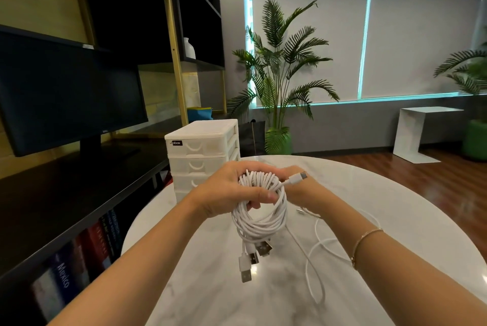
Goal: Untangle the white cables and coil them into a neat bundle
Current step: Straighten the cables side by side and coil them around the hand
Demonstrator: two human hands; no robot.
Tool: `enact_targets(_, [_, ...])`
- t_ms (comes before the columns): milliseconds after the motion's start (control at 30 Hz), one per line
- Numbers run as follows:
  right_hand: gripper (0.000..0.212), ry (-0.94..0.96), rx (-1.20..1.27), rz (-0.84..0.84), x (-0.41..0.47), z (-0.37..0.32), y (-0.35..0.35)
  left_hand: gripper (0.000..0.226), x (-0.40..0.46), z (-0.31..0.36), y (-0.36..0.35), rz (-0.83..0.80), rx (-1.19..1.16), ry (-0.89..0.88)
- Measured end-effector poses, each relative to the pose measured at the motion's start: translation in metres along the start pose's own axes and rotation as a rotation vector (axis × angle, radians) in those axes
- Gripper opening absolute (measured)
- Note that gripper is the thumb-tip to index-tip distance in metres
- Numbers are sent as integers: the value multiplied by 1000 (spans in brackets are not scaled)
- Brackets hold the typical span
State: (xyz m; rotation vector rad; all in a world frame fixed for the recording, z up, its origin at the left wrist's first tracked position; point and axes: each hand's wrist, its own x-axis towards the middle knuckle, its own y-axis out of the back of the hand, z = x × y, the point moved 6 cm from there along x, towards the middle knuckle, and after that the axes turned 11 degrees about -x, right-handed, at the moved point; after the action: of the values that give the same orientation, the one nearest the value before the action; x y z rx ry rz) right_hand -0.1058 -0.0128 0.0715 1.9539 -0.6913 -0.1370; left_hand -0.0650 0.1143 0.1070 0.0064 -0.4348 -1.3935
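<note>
Bundle: coiled white round cables [259, 216] held in the air above the white marbled round counter [369, 194]; three USB plugs [250, 259] hang below the loops.
Why held so: lifted, probably so the loops hang free and a wrap can pass round their top.
Left grip: left hand [232, 191] curls round the coil's upper part, thumb across the strands, clamping the loops together.
Right grip: right hand [297, 183] is closed on the coil top; a small connector end [299, 177] juts out past it.
Loose tail: one white strand [315, 267] trails on the counter, uncoiled.
Stage (judgement): late; the tail remains.
Nearby: white plastic drawer unit [203, 151] behind the hands.
</note>
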Motion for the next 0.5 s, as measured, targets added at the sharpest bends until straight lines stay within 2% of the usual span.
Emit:
enact_targets(100, [7, 13, -31, -100, -3, 0, -12, 27, 2, 0, 2, 13, 56, 2])
enact_targets(167, [10, 12, 56, -157, -8, 1, -16, 26, 2, 0, 8, 67, 98, -2])
enact_targets(367, [14, -6, 108, -205, -21, -11, -16, 22, 6, -3, 26, 223, 145, -41])
enact_targets(433, [16, -20, 67, -184, -20, -11, -12, 21, 8, -7, 27, 241, 189, -19])
enact_targets(500, [20, -52, 10, -75, -18, -5, 1, 26, 10, -12, 30, 282, 290, 23])
